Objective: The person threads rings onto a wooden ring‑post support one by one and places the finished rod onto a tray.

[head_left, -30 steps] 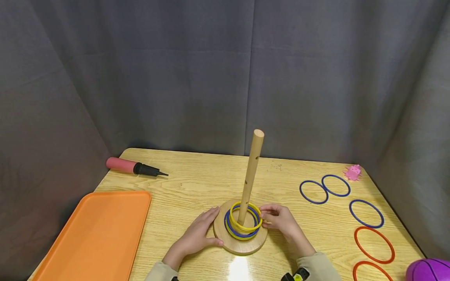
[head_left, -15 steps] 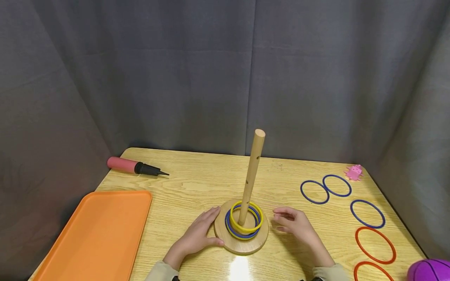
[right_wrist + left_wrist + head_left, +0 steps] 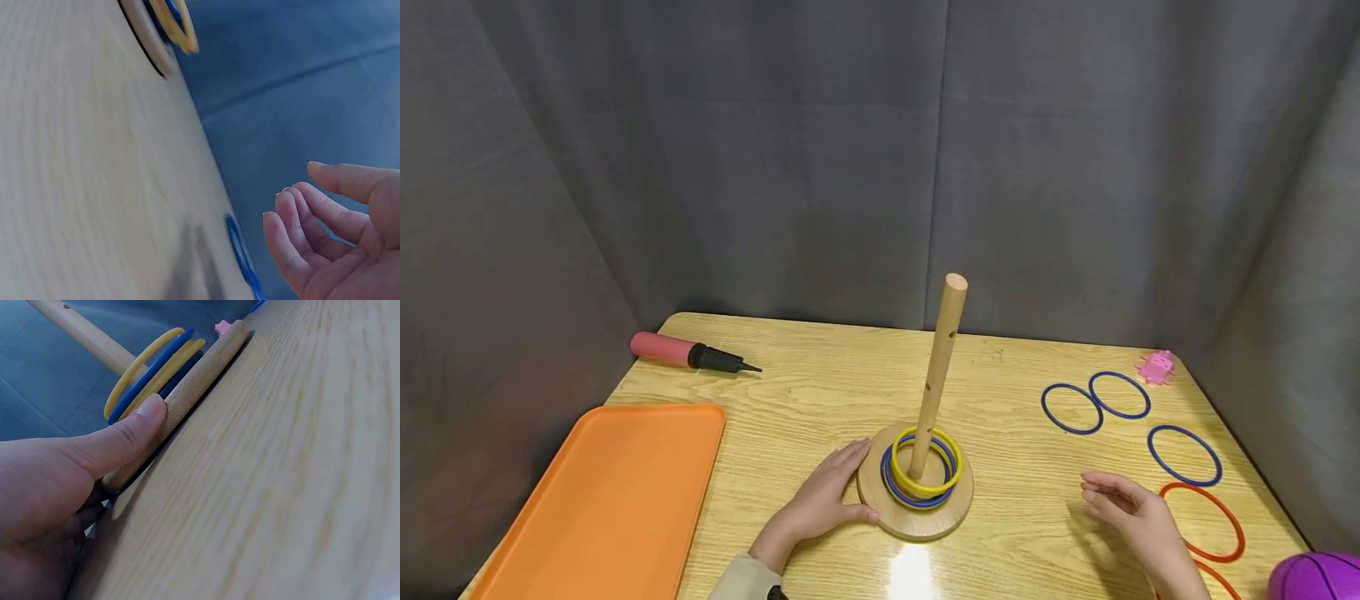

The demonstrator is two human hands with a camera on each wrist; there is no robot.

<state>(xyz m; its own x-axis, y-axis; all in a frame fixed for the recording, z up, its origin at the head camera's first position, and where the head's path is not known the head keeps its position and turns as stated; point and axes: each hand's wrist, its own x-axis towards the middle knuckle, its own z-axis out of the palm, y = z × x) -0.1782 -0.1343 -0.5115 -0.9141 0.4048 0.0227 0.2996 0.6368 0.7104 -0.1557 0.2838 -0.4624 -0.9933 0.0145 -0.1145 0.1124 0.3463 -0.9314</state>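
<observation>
Wooden base: the round base sits on the table near the middle of its near part, with the peg rising from it.
Stacked rings: yellow and blue rings lie around the peg's foot, a yellow one on top; their overlap hides the lower ones from above, but the left wrist view shows yellow, blue, yellow, blue.
Left hand: the left hand holds the base's left edge, thumb against the near rim, fingers along the far side; the fingers are mostly hidden in the left wrist view.
Right hand: the right hand is off the table, loosely curled with thumb apart from fingers, holding nothing, beside the red rings.
Red rings: the hand covers part of the upper red ring; the lower one is cut off.
Blue rings: three loose blue rings lie flat farther back, two touching.
Cut off: purple ball and orange tray; blur softens the right wrist view.
Back corners: red and black pump left, pink toy right, its details too small to read.
Table: pale wood-grain table, bright glare below the base.
Room: grey curtain behind and at both sides.
</observation>
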